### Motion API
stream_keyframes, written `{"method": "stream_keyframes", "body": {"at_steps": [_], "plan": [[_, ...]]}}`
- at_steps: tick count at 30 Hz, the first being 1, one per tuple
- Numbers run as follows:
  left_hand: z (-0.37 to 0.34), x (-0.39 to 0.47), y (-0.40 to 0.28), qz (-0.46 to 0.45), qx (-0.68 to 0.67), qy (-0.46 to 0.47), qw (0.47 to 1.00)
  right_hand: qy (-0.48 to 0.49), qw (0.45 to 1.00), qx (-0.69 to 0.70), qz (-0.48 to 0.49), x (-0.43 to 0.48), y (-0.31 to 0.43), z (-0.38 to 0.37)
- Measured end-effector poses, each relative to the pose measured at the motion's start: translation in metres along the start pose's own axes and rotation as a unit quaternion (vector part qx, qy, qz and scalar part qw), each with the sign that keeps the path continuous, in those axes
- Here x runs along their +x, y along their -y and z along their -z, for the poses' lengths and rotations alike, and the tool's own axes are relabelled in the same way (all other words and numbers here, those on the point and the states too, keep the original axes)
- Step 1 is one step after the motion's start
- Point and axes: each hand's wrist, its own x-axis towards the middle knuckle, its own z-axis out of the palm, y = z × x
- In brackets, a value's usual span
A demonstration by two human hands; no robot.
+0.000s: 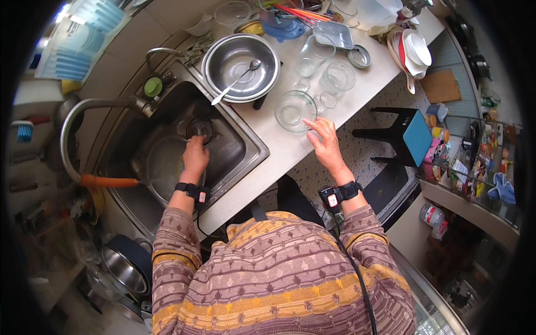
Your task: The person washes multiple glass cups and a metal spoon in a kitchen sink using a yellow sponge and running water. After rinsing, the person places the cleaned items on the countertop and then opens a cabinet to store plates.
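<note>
Inside the steel sink (pixel 234 138), my left hand (pixel 195 155) has its fingers on the near rim of a small clear glass vessel (pixel 200 127). A large clear round vessel (pixel 161 161) sits in the sink beside that hand, partly covered by it. Water runs from the orange-tipped faucet (pixel 108 181) on the left. My right hand (pixel 324 140) is over the counter's edge, fingers apart, with the index fingertip at the rim of a clear glass bowl (pixel 293 112). That bowl rests on the white counter (pixel 268 119).
Stacked steel basins (pixel 240 69) hold a metal spoon (pixel 234 83). Several clear glasses (pixel 338 76) and a small metal tin (pixel 359 56) stand behind the bowl. White pans and bowls (pixel 412 52) lie near the counter's far edge. A blue-topped stool (pixel 412 136) is on the floor.
</note>
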Motion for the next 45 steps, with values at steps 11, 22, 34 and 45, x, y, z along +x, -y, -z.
{"method": "stream_keyframes", "body": {"at_steps": [11,22,34,45], "plan": [[-0.020,0.035,-0.009,0.131,0.017,0.048,0.990,-0.108,0.985,-0.022,-0.132,0.029,-0.045,0.020],[-0.043,0.040,0.007,-0.010,0.062,0.005,0.998,-0.093,0.993,-0.062,-0.029,0.047,-0.063,-0.001],[-0.056,0.054,0.039,0.078,0.006,0.184,0.980,-0.191,0.976,-0.095,0.053,0.030,-0.029,0.042],[-0.039,0.043,0.030,0.056,-0.084,0.105,0.989,-0.181,0.977,-0.008,0.112,0.046,0.055,0.055]]}}
